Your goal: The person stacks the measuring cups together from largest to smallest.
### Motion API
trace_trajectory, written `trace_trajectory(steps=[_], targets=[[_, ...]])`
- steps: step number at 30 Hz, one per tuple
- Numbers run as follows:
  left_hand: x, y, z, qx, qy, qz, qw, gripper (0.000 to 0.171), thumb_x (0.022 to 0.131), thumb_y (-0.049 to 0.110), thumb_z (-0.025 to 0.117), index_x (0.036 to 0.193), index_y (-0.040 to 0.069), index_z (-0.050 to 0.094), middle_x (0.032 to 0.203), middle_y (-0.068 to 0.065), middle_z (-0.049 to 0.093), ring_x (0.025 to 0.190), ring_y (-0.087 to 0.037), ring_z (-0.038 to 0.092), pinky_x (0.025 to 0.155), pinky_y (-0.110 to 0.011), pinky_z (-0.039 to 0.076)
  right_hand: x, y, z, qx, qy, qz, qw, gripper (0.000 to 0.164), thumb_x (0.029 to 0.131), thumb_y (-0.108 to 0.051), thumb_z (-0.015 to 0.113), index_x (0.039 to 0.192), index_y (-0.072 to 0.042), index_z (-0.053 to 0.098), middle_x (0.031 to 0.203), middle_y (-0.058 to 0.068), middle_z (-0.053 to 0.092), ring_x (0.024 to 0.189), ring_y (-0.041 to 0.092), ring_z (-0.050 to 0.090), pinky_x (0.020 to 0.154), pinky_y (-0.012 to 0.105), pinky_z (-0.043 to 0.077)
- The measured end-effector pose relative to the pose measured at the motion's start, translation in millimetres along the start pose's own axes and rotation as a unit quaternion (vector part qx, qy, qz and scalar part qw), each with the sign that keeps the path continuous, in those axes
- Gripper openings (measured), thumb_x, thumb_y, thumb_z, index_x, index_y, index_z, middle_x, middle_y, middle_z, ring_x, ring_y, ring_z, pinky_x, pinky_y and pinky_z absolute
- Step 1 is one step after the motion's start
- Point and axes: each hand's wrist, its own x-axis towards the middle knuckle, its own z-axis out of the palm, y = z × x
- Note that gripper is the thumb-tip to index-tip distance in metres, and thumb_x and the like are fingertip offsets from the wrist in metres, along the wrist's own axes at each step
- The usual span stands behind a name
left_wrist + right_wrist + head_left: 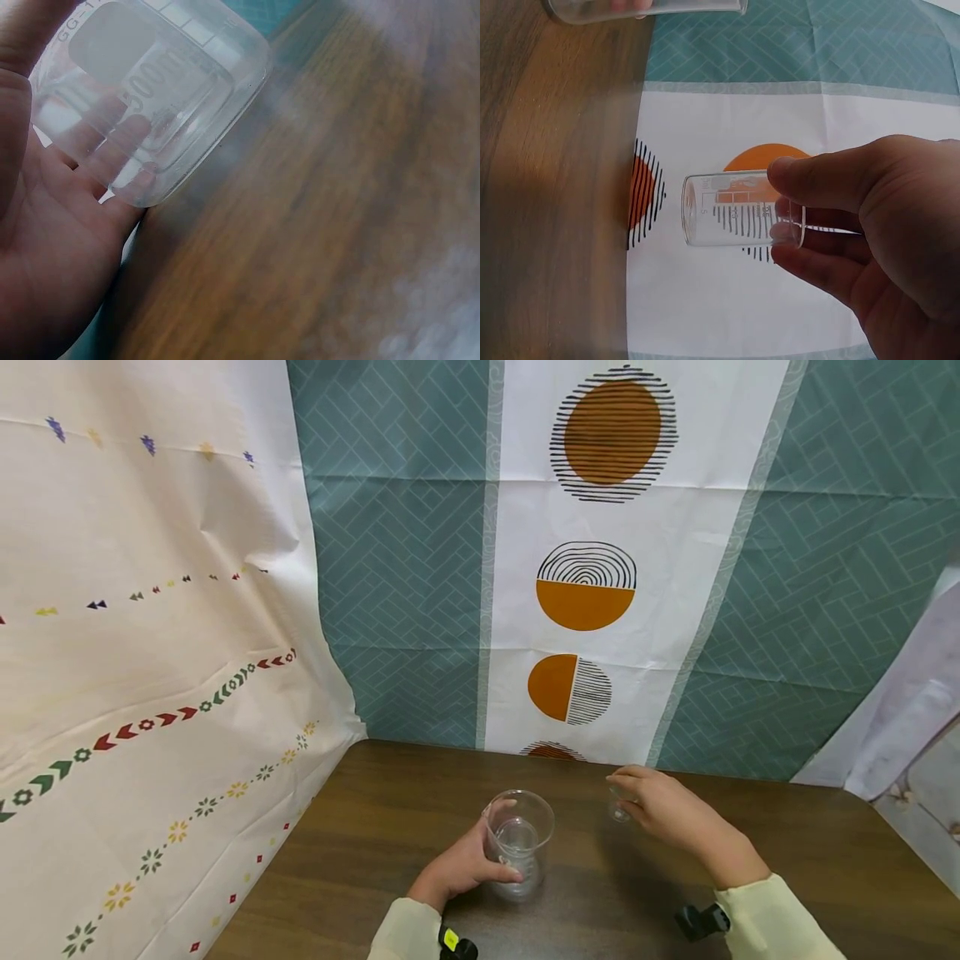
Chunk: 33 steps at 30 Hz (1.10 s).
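Observation:
My left hand grips a large clear glass beaker from its left side, thumb in front and fingers behind. In the left wrist view the beaker bears a 500 ml mark and a pale label patch, its base close to the wooden table. A smaller rounded outline shows inside it; whether this is another glass I cannot tell. Farther right, my right hand pinches a small graduated beaker near its rim, thumb on one side and fingers on the other. That beaker hangs upright above the table, apart from the large one.
A dark brown wooden table lies under both hands. Behind it hangs a teal and white patterned cloth. Cream embroidered fabric closes off the left side, and pale cloth hangs at the right edge.

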Motion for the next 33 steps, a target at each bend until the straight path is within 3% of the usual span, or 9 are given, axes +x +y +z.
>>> trace_trajectory(steps=[12,17,25,33], targets=[[-0.2,-0.8,-0.7,0.012,0.0,-0.001,0.9999,0.097,0.072,0.021,0.087,0.144,0.039,0.025,0.143,-0.001,0.039,0.123,-0.018,0.047,0.101,-0.029,0.039,1,-6,-1,0.0,-0.008,0.002,1.0,0.036,0.086,-0.008,0.071,0.121,-0.001,0.065,0.121,0.013,0.063,0.107,0.029,0.064,0.088,0.042,0.052],[-0.7,-2.1,-0.5,0.017,0.004,-0.003,0.9998,0.096,0.071,0.023,0.087,0.143,0.04,0.026,0.142,0.002,0.039,0.124,-0.018,0.046,0.103,-0.034,0.037,2,-10,-2,0.003,-0.006,0.0,1.0,0.037,0.085,-0.008,0.072,0.12,-0.001,0.065,0.121,0.013,0.064,0.108,0.028,0.064,0.088,0.042,0.052],[-2.8,-0.9,0.8,0.01,-0.001,-0.008,0.9999,0.101,0.071,0.023,0.087,0.149,0.026,0.023,0.139,-0.002,0.042,0.123,-0.022,0.047,0.101,-0.04,0.038,2,-14,-2,-0.001,-0.003,-0.007,1.0,0.037,0.084,-0.009,0.073,0.12,-0.003,0.065,0.121,0.011,0.064,0.108,0.027,0.063,0.088,0.041,0.052],[-1.2,0.0,-0.7,-0.001,-0.005,-0.005,1.0,0.1,0.072,0.021,0.086,0.148,0.026,0.022,0.14,-0.001,0.042,0.124,-0.023,0.047,0.101,-0.038,0.04,4,-18,-4,-0.01,0.01,-0.024,1.0,0.036,0.084,-0.009,0.073,0.119,-0.002,0.066,0.12,0.012,0.065,0.108,0.026,0.064,0.088,0.041,0.053]])
